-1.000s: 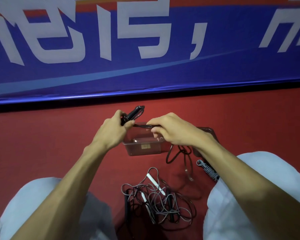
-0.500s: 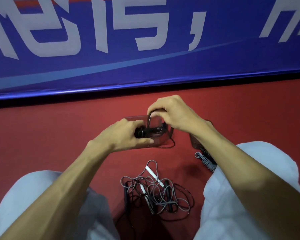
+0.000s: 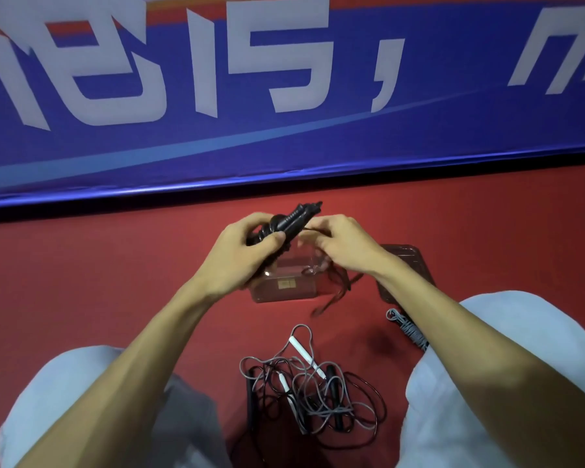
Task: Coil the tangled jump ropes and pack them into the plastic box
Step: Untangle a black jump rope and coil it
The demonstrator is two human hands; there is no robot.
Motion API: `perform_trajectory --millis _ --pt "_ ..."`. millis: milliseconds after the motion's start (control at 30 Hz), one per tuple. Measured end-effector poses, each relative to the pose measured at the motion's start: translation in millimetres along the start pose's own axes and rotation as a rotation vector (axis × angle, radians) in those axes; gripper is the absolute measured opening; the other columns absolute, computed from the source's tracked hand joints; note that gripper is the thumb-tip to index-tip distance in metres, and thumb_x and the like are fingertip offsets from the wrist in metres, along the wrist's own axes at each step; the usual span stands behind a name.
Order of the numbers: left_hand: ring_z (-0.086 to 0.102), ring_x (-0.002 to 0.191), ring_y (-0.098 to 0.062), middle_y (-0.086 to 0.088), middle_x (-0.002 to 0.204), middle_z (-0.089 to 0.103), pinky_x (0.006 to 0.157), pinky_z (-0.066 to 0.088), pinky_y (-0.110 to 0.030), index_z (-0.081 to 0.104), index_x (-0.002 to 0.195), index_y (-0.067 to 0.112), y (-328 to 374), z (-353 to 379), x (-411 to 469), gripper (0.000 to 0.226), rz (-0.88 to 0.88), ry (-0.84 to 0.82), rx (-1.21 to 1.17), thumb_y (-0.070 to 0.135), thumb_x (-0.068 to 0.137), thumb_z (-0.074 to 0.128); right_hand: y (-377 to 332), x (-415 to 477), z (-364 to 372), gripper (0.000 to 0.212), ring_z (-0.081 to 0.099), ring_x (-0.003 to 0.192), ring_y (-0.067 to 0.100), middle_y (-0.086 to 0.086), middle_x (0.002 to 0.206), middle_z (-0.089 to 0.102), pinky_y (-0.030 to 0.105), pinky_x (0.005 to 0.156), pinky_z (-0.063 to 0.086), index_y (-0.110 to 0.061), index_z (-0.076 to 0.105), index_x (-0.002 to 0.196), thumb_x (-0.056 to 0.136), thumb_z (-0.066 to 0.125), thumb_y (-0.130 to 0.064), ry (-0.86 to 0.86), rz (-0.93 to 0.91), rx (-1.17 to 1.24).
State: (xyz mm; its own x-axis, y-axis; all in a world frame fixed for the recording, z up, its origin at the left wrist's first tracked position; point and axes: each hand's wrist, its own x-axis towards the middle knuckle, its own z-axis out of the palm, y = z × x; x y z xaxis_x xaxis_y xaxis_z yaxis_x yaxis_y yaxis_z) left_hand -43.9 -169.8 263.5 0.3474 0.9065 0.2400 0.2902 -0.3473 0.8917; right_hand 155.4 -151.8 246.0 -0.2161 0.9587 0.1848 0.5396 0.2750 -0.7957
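My left hand [image 3: 247, 251] curls tightly round the ribbed black handles [image 3: 294, 219] of a jump rope. My right hand [image 3: 341, 244] pinches its thin cord [image 3: 313, 229] just above one clear plastic box [image 3: 284, 288]. Nearer me on the red floor [image 3: 115, 282] lies one tangled heap [image 3: 311, 393] of grey and black ropes, and one wound grey rope [image 3: 407, 329] sits to its right.

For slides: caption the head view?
Left hand grips black jump-rope handles, right hand pinches the cord above the plastic box; tangled ropes nearby.
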Motion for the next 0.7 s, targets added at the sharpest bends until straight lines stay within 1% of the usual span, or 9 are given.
perform_trajectory --millis 67,133,267,333,400,467,533,633,700 --pt "0.046 0.037 -0.007 -0.004 0.066 0.062 0.037 0.033 -0.016 0.054 0.127 0.032 2.8 2.5 1.7 0.035 -0.064 0.069 -0.187 0.012 0.099 0.052 0.1 -0.5 5.7 0.018 0.048 0.044 0.009 0.002 0.060 0.053 0.027 0.047 0.050 -0.019 0.064 0.081 0.098 0.056 -0.017 -0.079 0.026 0.106" --pt "0.046 0.038 -0.009 -0.006 0.066 0.061 0.037 0.033 -0.017 0.049 0.133 0.040 4.7 3.0 3.6 0.042 -0.094 0.124 -0.281 0.014 0.100 0.049 1.3 -0.8 8.1 0.020 0.045 0.044 0.009 0.001 0.058 0.052 0.029 0.046 0.051 -0.012 0.063 0.083 0.100 0.052 -0.015 -0.147 0.056 0.207" --pt "0.046 0.039 -0.011 -0.001 0.063 0.063 0.038 0.034 -0.021 0.068 0.107 0.028 -9.9 5.1 9.8 0.017 -0.117 0.226 -0.158 0.025 0.098 0.054 -0.4 -2.2 10.5 0.033 0.037 0.036 0.006 -0.004 0.046 0.043 0.033 0.047 0.056 -0.007 0.062 0.078 0.104 0.043 -0.017 -0.244 0.114 0.245" --pt "0.047 0.041 -0.014 -0.002 0.064 0.065 0.042 0.034 -0.027 0.067 0.098 0.029 -19.5 4.8 11.9 0.014 -0.140 0.247 -0.025 0.037 0.093 0.057 -2.9 -4.3 11.6 0.035 0.035 0.033 0.007 -0.007 0.043 0.039 0.024 0.037 0.047 -0.008 0.062 0.076 0.104 0.043 -0.019 -0.272 0.149 0.207" --pt "0.048 0.040 -0.017 -0.009 0.065 0.067 0.044 0.037 -0.029 0.066 0.094 0.027 -25.2 4.5 14.1 0.015 -0.174 0.259 0.077 0.040 0.092 0.058 -4.9 -6.2 12.1 0.030 0.032 0.033 0.008 -0.005 0.044 0.038 0.020 0.035 0.036 -0.007 0.062 0.078 0.102 0.047 -0.018 -0.310 0.192 0.202" --pt "0.049 0.041 -0.020 -0.012 0.066 0.068 0.046 0.041 -0.033 0.064 0.090 0.024 -29.2 4.5 15.7 0.016 -0.196 0.269 0.146 0.039 0.092 0.058 -6.6 -7.9 11.2 0.020 0.034 0.035 0.008 -0.003 0.045 0.043 0.021 0.038 0.035 -0.004 0.064 0.084 0.099 0.052 -0.013 -0.362 0.218 0.161" --pt "0.051 0.041 -0.021 -0.014 0.066 0.068 0.045 0.043 -0.032 0.062 0.088 0.022 -30.1 4.6 16.2 0.016 -0.194 0.272 0.207 0.038 0.093 0.058 -7.6 -8.9 8.3 0.014 0.042 0.039 0.010 -0.003 0.049 0.050 0.028 0.044 0.044 0.001 0.064 0.094 0.098 0.054 -0.009 -0.413 0.222 0.090" --pt "0.055 0.038 -0.016 -0.014 0.069 0.070 0.039 0.044 -0.025 0.059 0.097 0.017 -30.8 1.4 15.4 0.017 -0.192 0.263 0.250 0.033 0.094 0.061 -9.8 -10.3 3.5 0.015 0.052 0.047 0.014 0.001 0.059 0.053 0.047 0.070 0.057 -0.003 0.061 0.100 0.098 0.046 -0.002 -0.474 0.239 0.076" --pt "0.061 0.042 -0.017 -0.013 0.072 0.071 0.044 0.052 -0.030 0.056 0.104 0.016 -30.7 -0.4 14.1 0.021 -0.201 0.235 0.261 0.034 0.094 0.063 -12.7 -11.6 2.4 0.018 0.050 0.050 0.014 0.001 0.062 0.051 0.046 0.077 0.058 -0.004 0.062 0.103 0.100 0.044 -0.007 -0.457 0.234 0.040"
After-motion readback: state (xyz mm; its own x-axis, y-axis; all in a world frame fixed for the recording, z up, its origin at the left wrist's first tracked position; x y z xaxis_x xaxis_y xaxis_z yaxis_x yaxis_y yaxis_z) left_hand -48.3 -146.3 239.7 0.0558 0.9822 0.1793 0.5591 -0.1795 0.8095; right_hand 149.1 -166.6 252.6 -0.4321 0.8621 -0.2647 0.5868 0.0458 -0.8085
